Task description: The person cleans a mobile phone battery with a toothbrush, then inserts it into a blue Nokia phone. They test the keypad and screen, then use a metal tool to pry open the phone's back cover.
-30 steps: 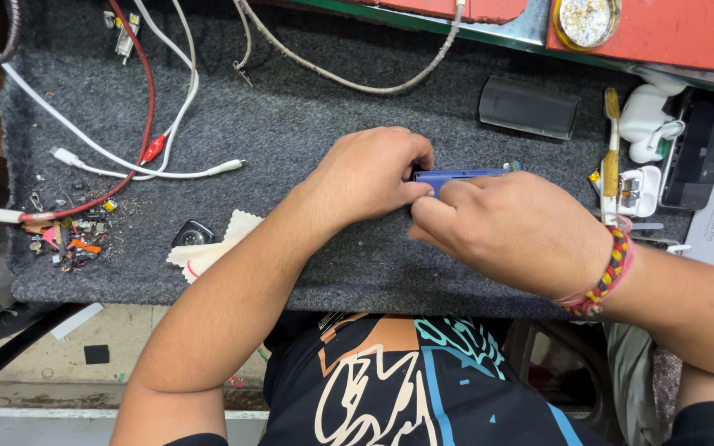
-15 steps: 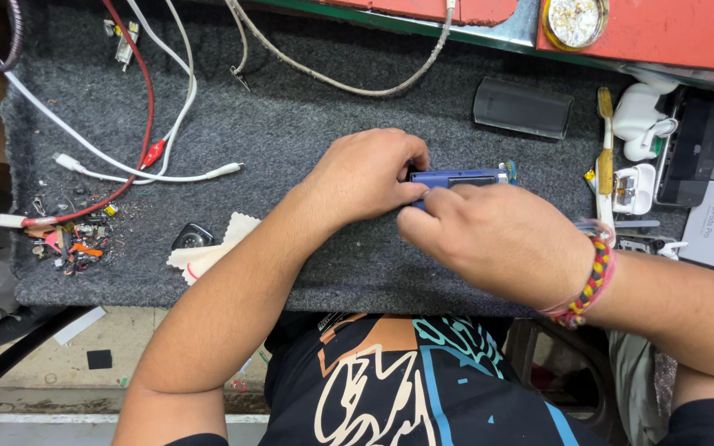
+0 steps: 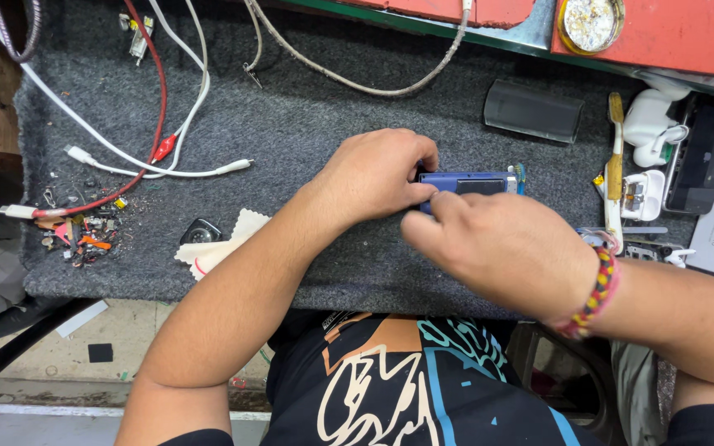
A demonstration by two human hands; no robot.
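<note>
A small blue flat device (image 3: 473, 182) lies on the grey felt mat (image 3: 316, 116) at the middle of the workbench. My left hand (image 3: 378, 175) is curled over its left end, fingers closed on it. My right hand (image 3: 502, 248) comes in from the right and covers its near edge, thumb and fingertips pressed against the blue body. A beaded bracelet (image 3: 595, 289) is on my right wrist. Most of the device's underside and near side is hidden by both hands.
White and red cables (image 3: 159, 124) trail over the mat's left side, beside a heap of small scraps (image 3: 76, 231). A cloth (image 3: 221, 248) and a small dark round part (image 3: 200, 233) lie near my left forearm. A dark cylinder (image 3: 532, 109), brush (image 3: 615, 169) and white earbud cases (image 3: 650, 124) sit right.
Both hands and the blue device have stayed at the mat's middle. My right hand has slid a little left and lower over the device, covering more of it.
</note>
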